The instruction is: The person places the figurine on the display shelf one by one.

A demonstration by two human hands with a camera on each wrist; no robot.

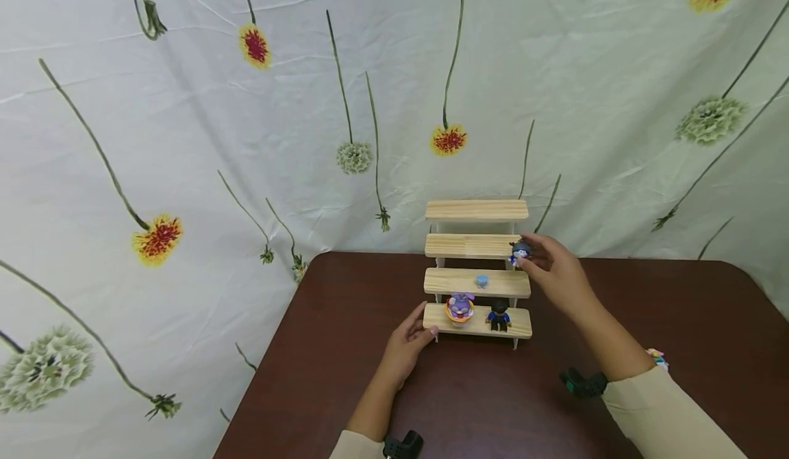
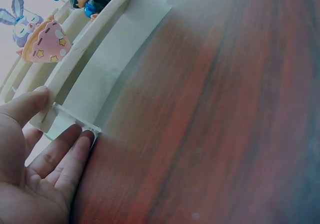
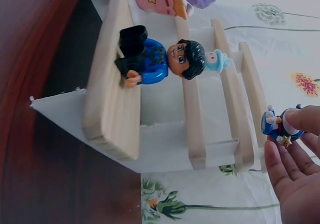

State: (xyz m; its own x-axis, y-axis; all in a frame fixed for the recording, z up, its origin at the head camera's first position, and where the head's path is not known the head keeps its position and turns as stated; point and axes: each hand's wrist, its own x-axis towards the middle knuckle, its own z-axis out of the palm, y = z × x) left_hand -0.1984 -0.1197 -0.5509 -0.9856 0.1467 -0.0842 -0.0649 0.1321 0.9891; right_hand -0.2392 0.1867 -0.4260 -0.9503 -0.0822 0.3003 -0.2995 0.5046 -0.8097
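A stepped display stand (image 1: 477, 210) has several pale wooden boards on white supports. My right hand (image 1: 557, 275) pinches a small figurine (image 1: 520, 253) with a dark blue top at the right end of the second board from the top. In the right wrist view this figurine (image 3: 283, 126) shows blue and white parts and a gold star. My left hand (image 1: 405, 348) grips the left end of the lowest board, thumb on the wood and fingers at the support below. On that board are a purple rabbit figure (image 1: 459, 307) and a black-haired toy figure (image 1: 498, 318) in blue and black.
A tiny light-blue figure (image 1: 481, 281) stands on the third board down. The stand is on a dark reddish-brown table (image 1: 345, 322), close to its far edge. Behind hangs a white cloth (image 1: 296, 116) printed with flowers.
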